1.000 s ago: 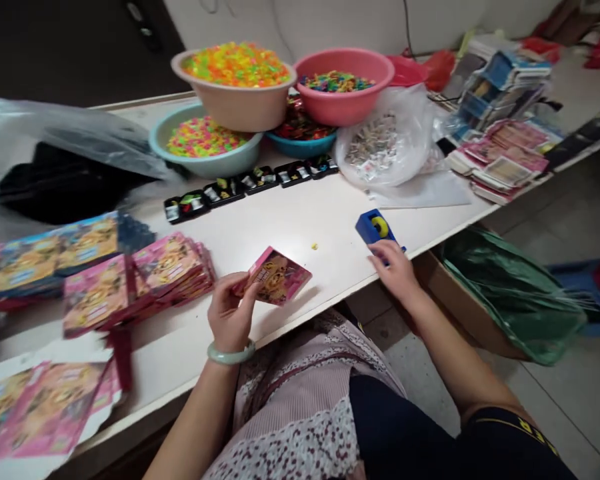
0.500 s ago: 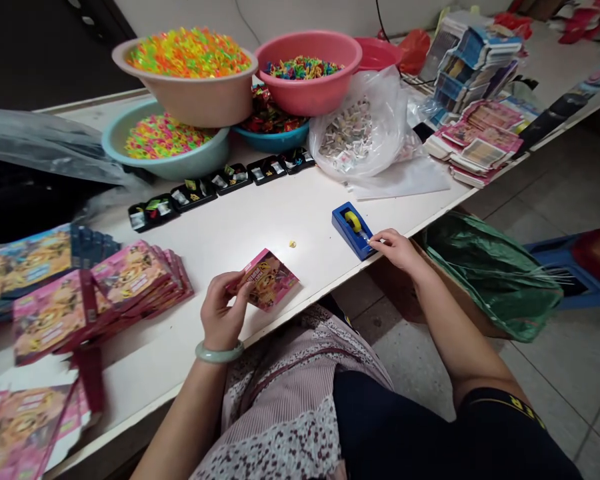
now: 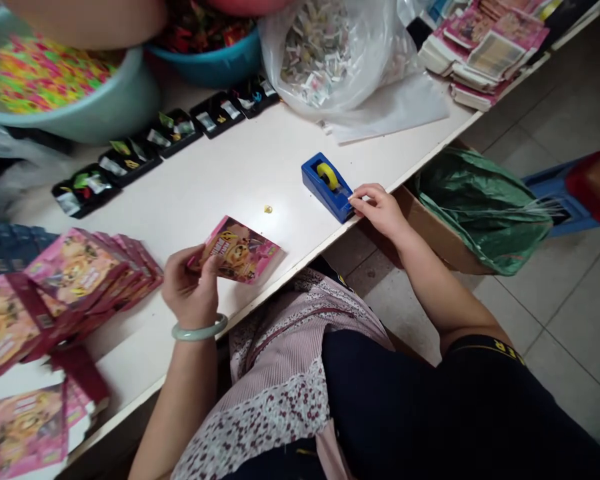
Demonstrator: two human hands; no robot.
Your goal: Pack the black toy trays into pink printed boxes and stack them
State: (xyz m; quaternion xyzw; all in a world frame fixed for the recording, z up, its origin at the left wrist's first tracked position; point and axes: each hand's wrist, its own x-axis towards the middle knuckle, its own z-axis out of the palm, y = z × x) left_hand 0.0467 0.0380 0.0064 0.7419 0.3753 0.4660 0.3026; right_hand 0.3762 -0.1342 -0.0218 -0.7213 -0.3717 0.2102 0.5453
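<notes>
My left hand [image 3: 193,290], with a pale green bangle at the wrist, grips a flat pink printed box [image 3: 240,250] by its left end, thumb on top. The box is held low over the table's front edge, its picture side facing up. My right hand [image 3: 383,212] is at the front end of a blue tape dispenser [image 3: 314,175], thumb and forefinger pinched on the tape end by the cutter. A yellow-cored tape roll [image 3: 327,176] sits in the dispenser. Between the box and dispenser lies a tiny yellow piece [image 3: 269,209].
Stacks of pink boxes [image 3: 87,267] stand at left. Behind, several small black trays [image 3: 130,160] form a row before a light-blue basin [image 3: 145,100] of bright plastic bits. A clear bag [image 3: 380,73] of small packets stands farther right. Below the table edge is a green-lined carton [image 3: 470,213].
The view has tilted down and come closer, cutting off the upper basins. My left hand still holds the pink box, and my right fingers stay at the tape dispenser's front.
</notes>
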